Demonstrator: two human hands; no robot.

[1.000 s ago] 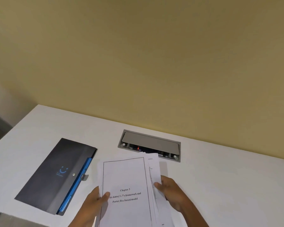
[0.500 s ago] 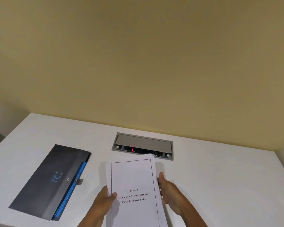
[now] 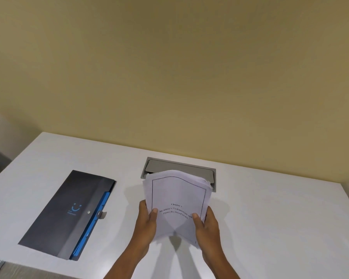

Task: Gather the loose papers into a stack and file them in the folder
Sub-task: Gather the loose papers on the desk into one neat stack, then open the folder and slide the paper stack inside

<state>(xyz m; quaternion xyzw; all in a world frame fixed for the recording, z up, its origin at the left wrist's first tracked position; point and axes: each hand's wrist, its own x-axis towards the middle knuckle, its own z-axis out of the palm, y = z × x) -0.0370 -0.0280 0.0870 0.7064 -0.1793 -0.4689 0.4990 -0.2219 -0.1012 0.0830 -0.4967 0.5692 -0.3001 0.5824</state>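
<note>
**Stack lifted and squared, folder not yet opened**

The papers (image 3: 176, 206) have been raised off the table (image 3: 270, 208) and are now held upright, where half a second ago they lay flat and a second ago were fanned with loose sheets showing on the right. The stack is grasped at both side edges: the left hand (image 3: 147, 224) is curled round the left edge with its thumb on the front sheet, and the right hand (image 3: 207, 226) is curled round the right edge likewise. The top of the stack bows slightly and stands in front of the cable box (image 3: 179, 170).

The folder (image 3: 69, 214) lies flat to the left of the stack, well apart from it, with blue dividers showing at its right edge.

Gathering is judged nearly done; the lower edge is probably about to be tapped level. Filing remains: the folder must be opened before anything can be slid in.
</note>
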